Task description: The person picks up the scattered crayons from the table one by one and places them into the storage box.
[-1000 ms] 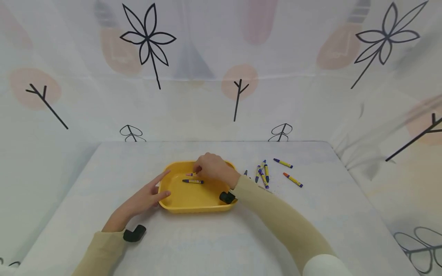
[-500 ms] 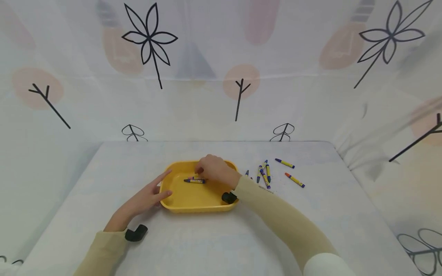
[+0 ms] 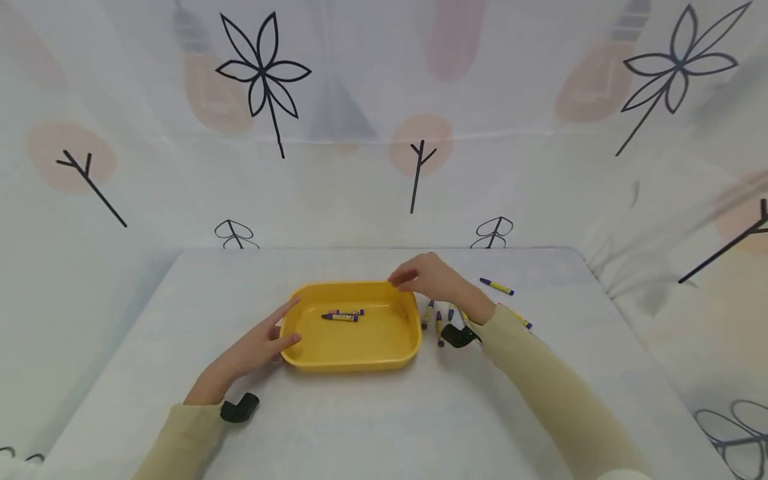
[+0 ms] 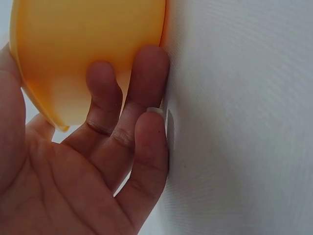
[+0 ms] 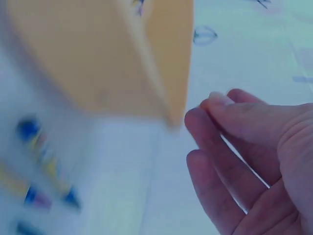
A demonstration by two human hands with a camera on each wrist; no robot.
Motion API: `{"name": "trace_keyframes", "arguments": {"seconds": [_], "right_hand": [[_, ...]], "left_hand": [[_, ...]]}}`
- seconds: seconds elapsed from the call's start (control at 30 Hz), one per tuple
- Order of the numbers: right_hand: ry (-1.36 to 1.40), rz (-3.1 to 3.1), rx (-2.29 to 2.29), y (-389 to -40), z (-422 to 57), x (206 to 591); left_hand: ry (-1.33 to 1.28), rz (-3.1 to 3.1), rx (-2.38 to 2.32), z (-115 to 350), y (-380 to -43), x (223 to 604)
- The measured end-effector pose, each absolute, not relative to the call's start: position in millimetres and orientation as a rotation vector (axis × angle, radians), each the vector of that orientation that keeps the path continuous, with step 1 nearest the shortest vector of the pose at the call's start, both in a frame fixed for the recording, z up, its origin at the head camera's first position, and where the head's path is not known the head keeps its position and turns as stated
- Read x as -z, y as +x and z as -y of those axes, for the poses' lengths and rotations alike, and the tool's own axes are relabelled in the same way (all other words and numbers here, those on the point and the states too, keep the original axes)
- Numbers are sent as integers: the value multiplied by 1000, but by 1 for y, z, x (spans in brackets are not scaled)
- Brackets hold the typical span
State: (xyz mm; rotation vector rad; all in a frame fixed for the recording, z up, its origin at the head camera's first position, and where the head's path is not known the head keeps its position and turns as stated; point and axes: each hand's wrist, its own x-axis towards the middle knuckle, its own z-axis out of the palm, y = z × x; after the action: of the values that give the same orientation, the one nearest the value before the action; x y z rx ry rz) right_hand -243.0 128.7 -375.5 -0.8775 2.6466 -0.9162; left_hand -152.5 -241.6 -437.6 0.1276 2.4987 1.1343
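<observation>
Two wax crayons, a dark-tipped crayon [image 3: 340,318] and a pink-tipped crayon [image 3: 349,313], lie just beside each other on the floor of a yellow tray [image 3: 369,343]; whether they touch we cannot tell. We judge them light, stiff, slightly slick and brittle enough to snap, best pinched mid-barrel between thumb and forefinger. The single tray looks light and rigid, probably plastic, and we would take it by its rim. At its left end, the left hand [image 3: 255,347] grips it, thumb and forefinger over the rim, other fingers bent against the outer wall. The right hand [image 3: 438,277], fingers loosely bent and holding nothing we can see, hovers by the far right corner. Beyond, we count at least six loose crayons [image 3: 497,287] on the white-covered table [image 3: 336,427], some partly hidden by hand and sleeve [image 3: 534,367].
</observation>
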Motion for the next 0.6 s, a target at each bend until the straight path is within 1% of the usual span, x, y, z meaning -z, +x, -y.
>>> {"name": "trace_keyframes", "arguments": {"seconds": [0.2,0.4,0.5,0.6], "right_hand": [[-629,-2696,1070,-230,-213,382],[-393,-2801,1050,-213,-294,400],[-299,-2821,1020,-202,-322,413],[-200,-2825,993,-193,-338,428]], "left_hand": [[107,-2520,-1111,241,-152,437],[149,-2524,-1114,241,-153,436],[155,-2518,-1111,241,-154,437],[145,-2513,-1109,241,-153,437]]}}
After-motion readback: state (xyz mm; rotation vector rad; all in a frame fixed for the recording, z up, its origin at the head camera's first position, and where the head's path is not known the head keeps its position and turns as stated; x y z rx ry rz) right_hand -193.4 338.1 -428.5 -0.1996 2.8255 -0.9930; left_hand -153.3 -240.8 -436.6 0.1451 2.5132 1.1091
